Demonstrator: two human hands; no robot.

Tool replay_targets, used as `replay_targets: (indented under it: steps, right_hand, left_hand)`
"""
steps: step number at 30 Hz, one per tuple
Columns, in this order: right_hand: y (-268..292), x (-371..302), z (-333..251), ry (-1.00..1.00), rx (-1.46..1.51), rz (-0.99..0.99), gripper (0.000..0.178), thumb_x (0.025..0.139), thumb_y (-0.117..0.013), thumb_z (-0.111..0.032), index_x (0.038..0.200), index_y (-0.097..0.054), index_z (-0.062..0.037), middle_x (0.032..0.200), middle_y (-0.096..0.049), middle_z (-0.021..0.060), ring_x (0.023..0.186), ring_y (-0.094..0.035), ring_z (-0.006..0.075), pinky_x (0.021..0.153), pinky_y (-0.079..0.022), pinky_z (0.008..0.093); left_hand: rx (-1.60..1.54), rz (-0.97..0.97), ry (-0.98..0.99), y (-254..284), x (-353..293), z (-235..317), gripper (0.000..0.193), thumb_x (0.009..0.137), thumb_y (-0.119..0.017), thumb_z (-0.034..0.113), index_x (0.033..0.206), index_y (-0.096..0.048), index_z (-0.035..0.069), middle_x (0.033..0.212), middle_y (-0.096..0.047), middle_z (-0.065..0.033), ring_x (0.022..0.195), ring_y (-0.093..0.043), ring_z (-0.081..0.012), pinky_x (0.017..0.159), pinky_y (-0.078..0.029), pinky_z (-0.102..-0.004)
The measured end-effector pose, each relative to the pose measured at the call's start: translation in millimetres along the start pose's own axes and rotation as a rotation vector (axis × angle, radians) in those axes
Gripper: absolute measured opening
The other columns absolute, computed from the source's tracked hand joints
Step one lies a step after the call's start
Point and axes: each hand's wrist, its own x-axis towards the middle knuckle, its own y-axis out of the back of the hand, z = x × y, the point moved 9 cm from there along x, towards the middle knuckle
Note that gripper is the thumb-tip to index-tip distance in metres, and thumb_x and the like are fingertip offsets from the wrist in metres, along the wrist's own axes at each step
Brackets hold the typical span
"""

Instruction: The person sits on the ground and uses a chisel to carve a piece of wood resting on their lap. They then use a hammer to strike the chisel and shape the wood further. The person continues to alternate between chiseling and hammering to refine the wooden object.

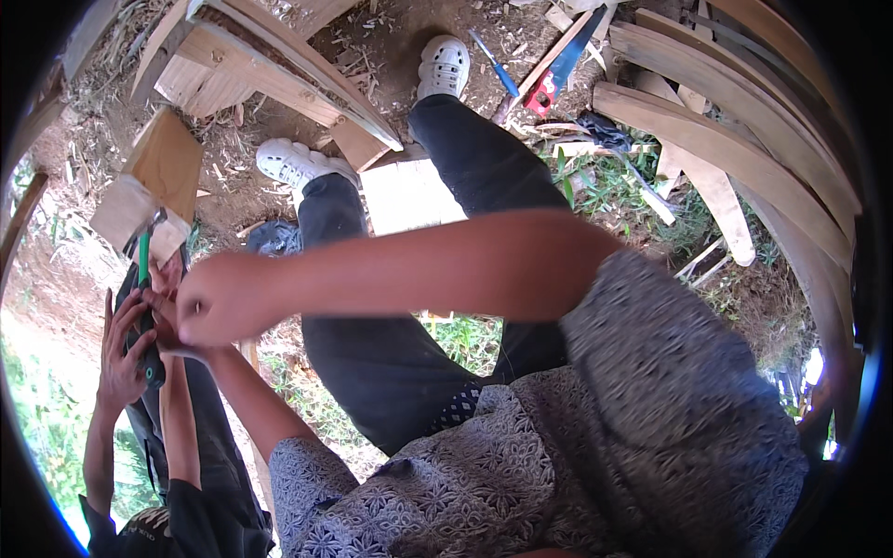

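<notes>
Curved wooden planks [744, 121] arched over bare, littered ground [391, 37] at the upper right, and a second stack of pale boards [270, 65] crossed the upper left. Below them the person's dark trousers [437, 279] ran up to two white perforated clogs [445, 65], with a patterned grey shirt [651, 428] filling the lower right. A flat, pale wooden board [409, 195] lay between the legs.

The right hand [219, 299] reached across the body to the left edge of the view, its fingers curled tight into a fist; whether they pinched anything could not be told. The left hand [172, 339] sat just beneath it, largely hidden, so the state of its fingers could not be told either.

Just left of the fist stood a tool [145, 307] with a slim green shaft and a dark, chunky grip, upright and touching the cluster of hands. A co-worker's hand [126, 349] in a dark sleeve wrapped around that grip from the left. Above the tool's tip hung a wooden block [153, 186] with a pale face.

A red-and-blue tool [558, 70] and a blue-handled screwdriver [496, 65] lay on the ground near the clogs.
</notes>
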Motion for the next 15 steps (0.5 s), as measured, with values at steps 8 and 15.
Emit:
replay_targets:
  steps: [8, 15]
  right_hand:
    - [270, -29, -10, -0.213, -0.22, 0.113, 0.031, 0.1, -0.062, -0.031, 0.112, -0.069, -0.0028, 0.091, -0.067, 0.0038, 0.079, -0.064, 0.0128, 0.07, -0.054, 0.0262]
    - [303, -2, 19, -0.198, -0.137, 0.181, 0.026, 0.107, -0.052, -0.022, 0.116, -0.065, -0.0018, 0.083, -0.064, -0.0001, 0.073, -0.062, 0.0084, 0.067, -0.051, 0.0247]
  left_hand:
    - [0.002, 0.184, -0.007, 68, -30, -46, 0.063, 0.097, -0.066, 0.012, 0.151, -0.034, 0.004, 0.134, -0.048, -0.0152, 0.103, -0.062, -0.021, 0.084, -0.053, -0.0321]
    - [0.021, 0.128, -0.053, 49, 14, -59, 0.06, 0.097, -0.064, 0.013, 0.15, -0.036, 0.005, 0.131, -0.051, -0.0144, 0.102, -0.063, -0.0206, 0.084, -0.053, -0.0322]
